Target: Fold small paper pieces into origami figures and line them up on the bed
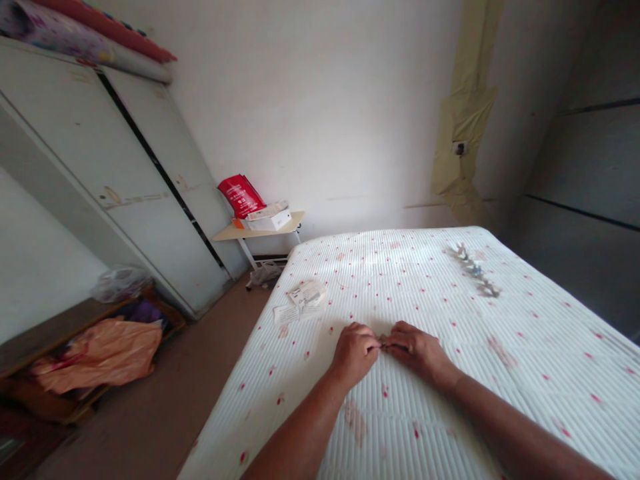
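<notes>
Near the middle of the white bed cover (400, 280), my left hand (354, 353) and my right hand (417, 350) almost meet. Both have their fingers pinched on a small brownish object (383, 340) between them, mostly hidden and too small to name. Beyond my left hand lie some printed papers (306, 298), partly overlapping. Farther off to the right, a row of small grey and whitish pieces (473, 269) runs along the cover.
A small table (295, 221) with a red bag (242, 196) and a white box (273, 221) stands past the bed's far left corner. Grey cabinets (130, 193) line the left. An orange cloth or bag (107, 353) lies on a low wooden unit.
</notes>
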Demonstrator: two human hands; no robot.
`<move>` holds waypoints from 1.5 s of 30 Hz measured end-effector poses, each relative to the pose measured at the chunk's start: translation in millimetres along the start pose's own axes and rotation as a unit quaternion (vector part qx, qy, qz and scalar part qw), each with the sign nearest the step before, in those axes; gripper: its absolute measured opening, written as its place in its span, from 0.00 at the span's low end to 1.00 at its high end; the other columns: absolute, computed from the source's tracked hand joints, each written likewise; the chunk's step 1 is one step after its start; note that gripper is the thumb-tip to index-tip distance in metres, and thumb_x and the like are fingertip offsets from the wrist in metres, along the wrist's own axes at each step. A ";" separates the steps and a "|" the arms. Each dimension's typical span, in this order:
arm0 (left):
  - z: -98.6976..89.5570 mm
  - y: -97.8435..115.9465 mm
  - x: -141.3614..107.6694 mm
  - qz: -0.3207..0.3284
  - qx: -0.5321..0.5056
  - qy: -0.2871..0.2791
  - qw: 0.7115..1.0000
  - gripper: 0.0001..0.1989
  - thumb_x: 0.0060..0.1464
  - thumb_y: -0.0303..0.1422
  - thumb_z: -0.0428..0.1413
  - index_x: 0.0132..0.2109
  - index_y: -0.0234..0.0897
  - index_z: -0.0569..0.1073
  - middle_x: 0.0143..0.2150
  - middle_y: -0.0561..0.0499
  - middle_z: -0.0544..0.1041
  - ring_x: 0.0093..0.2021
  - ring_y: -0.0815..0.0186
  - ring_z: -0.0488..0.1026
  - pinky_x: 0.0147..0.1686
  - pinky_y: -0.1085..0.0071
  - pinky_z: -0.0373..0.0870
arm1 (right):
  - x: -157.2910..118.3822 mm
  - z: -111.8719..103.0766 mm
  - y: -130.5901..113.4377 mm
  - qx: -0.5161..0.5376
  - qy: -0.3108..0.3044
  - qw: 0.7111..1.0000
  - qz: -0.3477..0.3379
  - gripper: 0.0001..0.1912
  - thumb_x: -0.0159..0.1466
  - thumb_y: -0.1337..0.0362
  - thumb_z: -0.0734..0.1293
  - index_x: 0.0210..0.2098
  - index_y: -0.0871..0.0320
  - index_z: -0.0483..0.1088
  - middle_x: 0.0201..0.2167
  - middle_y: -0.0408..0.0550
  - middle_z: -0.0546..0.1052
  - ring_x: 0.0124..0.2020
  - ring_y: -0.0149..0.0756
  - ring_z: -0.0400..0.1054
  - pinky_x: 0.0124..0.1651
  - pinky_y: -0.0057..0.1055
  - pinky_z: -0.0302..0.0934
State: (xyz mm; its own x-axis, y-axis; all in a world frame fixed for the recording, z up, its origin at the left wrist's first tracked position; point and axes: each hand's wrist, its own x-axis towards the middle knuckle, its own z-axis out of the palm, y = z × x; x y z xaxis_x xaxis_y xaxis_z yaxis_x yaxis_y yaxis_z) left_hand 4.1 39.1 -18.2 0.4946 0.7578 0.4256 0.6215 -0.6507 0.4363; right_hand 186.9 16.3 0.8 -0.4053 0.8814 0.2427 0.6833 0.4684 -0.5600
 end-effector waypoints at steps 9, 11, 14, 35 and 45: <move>-7.3 6.7 -4.2 0.014 0.041 -0.033 0.999 0.07 0.47 0.25 0.54 0.31 0.39 0.77 0.31 0.51 0.73 0.37 0.66 0.66 0.40 0.68 0.62 | 7.1 -1.2 -8.6 -0.014 -0.006 0.997 0.069 0.11 0.60 0.64 0.60 0.28 0.54 0.73 0.32 0.43 0.72 0.31 0.29 0.67 0.32 0.23 0.55; -11.2 10.2 -7.6 0.023 0.053 -0.045 0.997 0.10 0.48 0.25 0.53 0.36 0.40 0.76 0.34 0.51 0.73 0.39 0.65 0.66 0.41 0.67 0.61 | 10.2 -1.3 -10.2 -0.027 -0.013 0.995 0.096 0.10 0.59 0.64 0.60 0.27 0.55 0.73 0.32 0.43 0.72 0.30 0.29 0.67 0.30 0.23 0.54; -15.6 13.4 -12.0 0.036 0.065 -0.059 0.995 0.14 0.50 0.24 0.51 0.43 0.43 0.74 0.38 0.51 0.72 0.41 0.64 0.65 0.43 0.66 0.61 | 15.7 0.0 -11.0 -0.046 -0.019 0.990 0.132 0.08 0.57 0.64 0.62 0.26 0.56 0.73 0.31 0.43 0.73 0.29 0.29 0.67 0.29 0.24 0.52; -21.4 12.6 -15.9 0.057 0.058 -0.075 0.994 0.16 0.52 0.23 0.50 0.45 0.43 0.73 0.40 0.50 0.73 0.43 0.64 0.66 0.45 0.64 0.62 | 20.4 6.1 -15.1 -0.116 -0.047 0.978 0.166 0.07 0.57 0.64 0.63 0.27 0.58 0.71 0.32 0.47 0.72 0.30 0.31 0.67 0.29 0.25 0.50; -26.8 19.1 -19.7 0.071 0.091 -0.093 0.989 0.16 0.52 0.24 0.50 0.47 0.42 0.70 0.42 0.49 0.73 0.45 0.62 0.66 0.46 0.63 0.62 | 24.0 5.8 -14.4 -0.145 -0.062 0.973 0.166 0.06 0.56 0.65 0.63 0.27 0.59 0.70 0.31 0.47 0.73 0.30 0.32 0.67 0.27 0.26 0.49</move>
State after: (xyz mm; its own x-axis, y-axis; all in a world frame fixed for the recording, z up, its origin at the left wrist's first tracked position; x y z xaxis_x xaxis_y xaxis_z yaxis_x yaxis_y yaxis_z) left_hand -10.1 10.4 3.0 0.6776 0.6661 0.3118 0.6286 -0.7446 0.2246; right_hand 163.8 30.4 10.1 -0.1908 0.9814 -0.0206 0.9245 0.1726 -0.3399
